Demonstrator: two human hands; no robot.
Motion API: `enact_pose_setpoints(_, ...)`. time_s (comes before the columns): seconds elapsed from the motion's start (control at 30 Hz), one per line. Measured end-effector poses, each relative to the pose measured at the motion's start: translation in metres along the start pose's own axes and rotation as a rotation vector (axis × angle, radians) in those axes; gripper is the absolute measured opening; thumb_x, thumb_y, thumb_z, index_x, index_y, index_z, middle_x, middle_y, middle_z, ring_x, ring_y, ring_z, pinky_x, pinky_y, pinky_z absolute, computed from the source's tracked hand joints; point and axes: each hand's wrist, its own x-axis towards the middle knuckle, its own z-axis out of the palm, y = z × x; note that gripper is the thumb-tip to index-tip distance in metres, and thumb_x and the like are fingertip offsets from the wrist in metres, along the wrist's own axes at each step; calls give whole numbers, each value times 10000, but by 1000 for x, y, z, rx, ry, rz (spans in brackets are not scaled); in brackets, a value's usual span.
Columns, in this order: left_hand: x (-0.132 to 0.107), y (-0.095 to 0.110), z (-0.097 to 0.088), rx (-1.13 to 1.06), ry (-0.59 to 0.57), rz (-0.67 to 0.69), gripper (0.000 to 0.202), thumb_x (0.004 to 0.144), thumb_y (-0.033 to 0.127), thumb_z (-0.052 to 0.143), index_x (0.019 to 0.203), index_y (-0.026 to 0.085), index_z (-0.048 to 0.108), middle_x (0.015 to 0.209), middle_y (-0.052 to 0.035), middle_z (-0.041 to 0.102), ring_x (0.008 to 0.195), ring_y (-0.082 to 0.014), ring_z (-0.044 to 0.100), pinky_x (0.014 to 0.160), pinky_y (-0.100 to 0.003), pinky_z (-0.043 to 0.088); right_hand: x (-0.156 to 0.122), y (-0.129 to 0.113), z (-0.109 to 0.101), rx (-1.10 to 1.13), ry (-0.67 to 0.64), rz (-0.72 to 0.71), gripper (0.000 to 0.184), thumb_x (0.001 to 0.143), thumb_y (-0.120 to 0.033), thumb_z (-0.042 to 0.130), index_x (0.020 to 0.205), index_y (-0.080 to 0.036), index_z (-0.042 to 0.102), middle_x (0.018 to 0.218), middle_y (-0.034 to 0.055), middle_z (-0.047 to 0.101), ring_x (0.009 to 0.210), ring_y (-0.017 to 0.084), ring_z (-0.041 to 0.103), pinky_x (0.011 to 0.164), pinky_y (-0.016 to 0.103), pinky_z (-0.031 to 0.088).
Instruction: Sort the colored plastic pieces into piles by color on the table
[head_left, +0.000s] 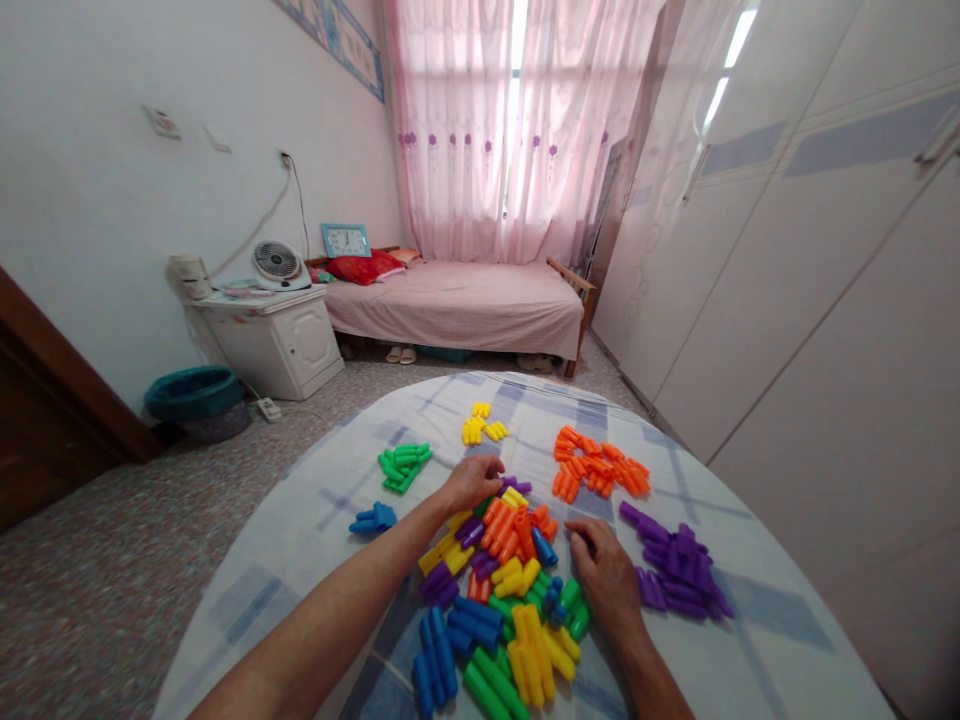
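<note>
A mixed heap of bullet-shaped plastic building blocks (pixel 506 530) in orange, yellow, purple, green and blue lies on the table between my hands. My left hand (pixel 474 483) is at the far side of this heap, its fingers bent together beside some purple blocks (pixel 519 486). What its fingertips hold, if anything, is hidden. My right hand (pixel 604 568) rests at the heap's right edge, loosely curled with thumb and forefinger apart and no block visible in it. A dark blue block (pixel 544 548) lies just left of its fingertips.
Single-colour groups lie around the heap: yellow blocks (pixel 481 427), green blocks (pixel 403 466), blue blocks (pixel 373 519), orange blocks (pixel 600 467) and purple blocks (pixel 681 570). A checked tablecloth (pixel 315 560) covers the rounded table. Beyond are a bed (pixel 465 300), cabinet (pixel 277 340) and wardrobe (pixel 750 250).
</note>
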Motion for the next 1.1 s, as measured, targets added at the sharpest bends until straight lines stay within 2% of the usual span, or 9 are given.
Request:
enact_pose_setpoints(0.13, -3, 2, 0, -11, 20, -5, 247, 753, 190, 530, 947, 167, 681, 799, 7, 691, 761, -129, 616, 697, -221, 468, 0, -1, 1, -2, 2, 20, 280, 838, -316, 386, 948, -209, 620, 1016, 52, 637, 965, 204, 591, 856, 342, 447)
enact_pose_setpoints(0.23, -13, 9, -4, 2, 80, -29, 296, 783, 183, 502, 1031, 155, 660, 934, -36, 694, 852, -150, 623, 785, -255, 475, -2, -1, 1, -9, 13, 38, 317, 835, -316, 387, 1045, -202, 596, 1074, 63, 628, 1000, 211, 587, 875, 357, 449)
enact_pose_setpoints(0.4, -59, 13, -21, 49, 211, -43, 282, 814, 176, 471, 1044, 170, 633, 1087, -70, 652, 1027, -180, 585, 944, -307, 430, 3, -11, -3, -12, -27, -51, 338, 835, -302, 406, 1101, -215, 594, 1115, 61, 618, 997, 199, 596, 861, 345, 469)
enact_pose_setpoints(0.57, -98, 4, -22, 63, 334, -84, 260, 803, 141, 460, 999, 152, 631, 1063, -85, 646, 1056, -193, 574, 989, -329, 408, 44, -37, -1, -143, -102, -216, 353, 819, -186, 393, 1095, -195, 613, 1129, 77, 628, 1078, 197, 565, 947, 347, 417)
enact_pose_setpoints(0.67, -103, 2, -9, -98, 374, -103, 243, 823, 184, 455, 991, 170, 629, 1028, -66, 652, 994, -177, 599, 905, -305, 464, 70, -49, 6, -233, -243, -234, 362, 797, -144, 432, 1094, -192, 633, 1142, 80, 637, 1048, 193, 584, 905, 311, 425)
enact_pose_setpoints(0.73, -102, 3, 1, -234, 378, -91, 227, 837, 209, 446, 962, 184, 634, 980, -49, 658, 935, -160, 615, 837, -278, 490, 81, -52, 12, -259, -306, -244, 346, 770, -135, 476, 1052, -208, 662, 1062, 64, 673, 955, 183, 619, 820, 277, 448)
enact_pose_setpoints(0.83, -101, 7, 14, -292, 411, -24, 196, 823, 183, 451, 891, 205, 633, 958, -38, 650, 938, -151, 605, 862, -266, 474, 90, -53, 25, -289, -354, -253, 322, 748, -135, 509, 1003, -224, 685, 940, 38, 699, 841, 162, 638, 719, 236, 447)
enact_pose_setpoints(0.97, -102, 9, 20, -246, 424, 24, 212, 834, 175, 429, 901, 226, 623, 992, -43, 635, 972, -157, 590, 891, -271, 457, 91, -53, 35, -318, -334, -232, 286, 781, -179, 502, 1009, -190, 675, 885, 49, 683, 800, 160, 628, 703, 237, 442)
enact_pose_setpoints(1.1, -104, 9, 19, -236, 413, 19, 205, 841, 185, 435, 921, 221, 619, 993, -44, 633, 967, -159, 588, 883, -271, 456, 80, -47, 16, -336, -241, -185, 320, 830, -222, 465, 1105, -161, 617, 985, 84, 658, 887, 180, 612, 780, 274, 443)
